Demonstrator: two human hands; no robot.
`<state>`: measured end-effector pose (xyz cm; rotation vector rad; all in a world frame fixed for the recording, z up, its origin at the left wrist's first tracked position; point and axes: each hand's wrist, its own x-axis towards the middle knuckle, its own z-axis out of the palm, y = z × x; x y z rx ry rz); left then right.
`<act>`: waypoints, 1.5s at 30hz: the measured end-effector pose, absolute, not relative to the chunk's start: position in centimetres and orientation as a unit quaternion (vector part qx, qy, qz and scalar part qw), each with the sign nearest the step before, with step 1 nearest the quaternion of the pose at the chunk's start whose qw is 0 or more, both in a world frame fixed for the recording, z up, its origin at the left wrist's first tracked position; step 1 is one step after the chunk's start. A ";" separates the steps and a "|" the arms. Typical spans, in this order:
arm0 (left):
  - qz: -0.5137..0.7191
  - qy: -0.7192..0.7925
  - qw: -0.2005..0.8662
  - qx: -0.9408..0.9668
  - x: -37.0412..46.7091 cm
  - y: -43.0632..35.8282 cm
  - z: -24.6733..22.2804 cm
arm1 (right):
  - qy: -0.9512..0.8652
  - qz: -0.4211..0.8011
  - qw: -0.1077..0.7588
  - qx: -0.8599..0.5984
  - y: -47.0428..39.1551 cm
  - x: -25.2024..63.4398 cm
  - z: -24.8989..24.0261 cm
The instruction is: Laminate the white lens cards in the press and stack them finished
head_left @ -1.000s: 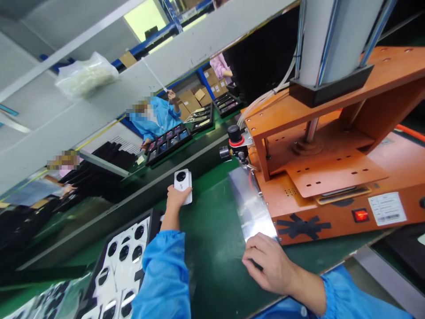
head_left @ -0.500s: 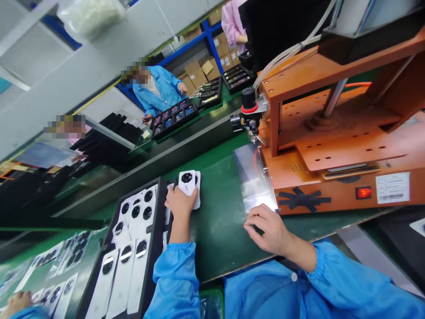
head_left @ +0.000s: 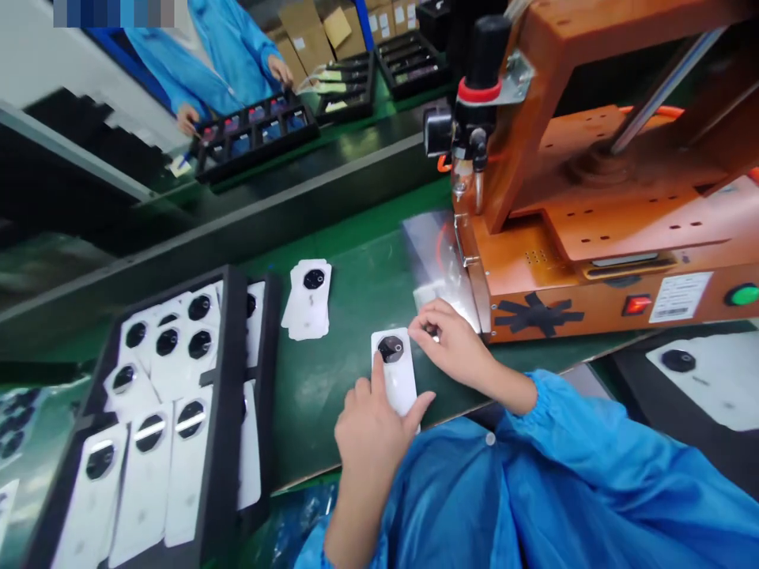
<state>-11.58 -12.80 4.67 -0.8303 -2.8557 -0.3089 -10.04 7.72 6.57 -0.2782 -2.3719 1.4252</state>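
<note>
A white phone back cover (head_left: 401, 383) with a dark camera ring lies on the green mat near the front edge. My left hand (head_left: 379, 419) rests over it, index finger by the ring, thumb spread at its lower right side. My right hand (head_left: 447, 340) is at the cover's upper right corner, thumb and index finger pinched together; whatever is between them is too small to make out. Behind and to the left sits a small stack of white covers (head_left: 311, 300).
A black tray (head_left: 222, 395) of white covers stands at left. An orange machine (head_left: 522, 300) occupies the right, with a clear film (head_left: 436, 253) beside it. More white covers (head_left: 711, 379) lie at far right. Across the bench, a person in blue (head_left: 213, 47) handles a black tray (head_left: 254, 134).
My left hand has brought one cover from the stack toward the mat's front edge. My right hand has come up beside that cover. The camera view has shifted closer.
</note>
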 end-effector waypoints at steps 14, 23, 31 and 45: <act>-0.212 -0.881 0.009 -0.422 -11.6 -17.3 2.7 | -0.859 0.489 0.137 -0.068 9.1 -12.8 5.7; -0.208 -0.880 0.052 -0.424 -11.2 -16.3 2.8 | -0.903 0.429 -0.005 -0.005 7.4 -13.2 6.6; -0.205 -0.878 0.055 -0.429 -11.2 -16.4 2.5 | -0.935 0.354 0.007 0.008 6.9 -14.1 6.1; -0.208 -0.881 0.048 -0.422 -11.2 -16.4 2.3 | -0.951 0.308 0.029 -0.019 7.2 -14.8 5.6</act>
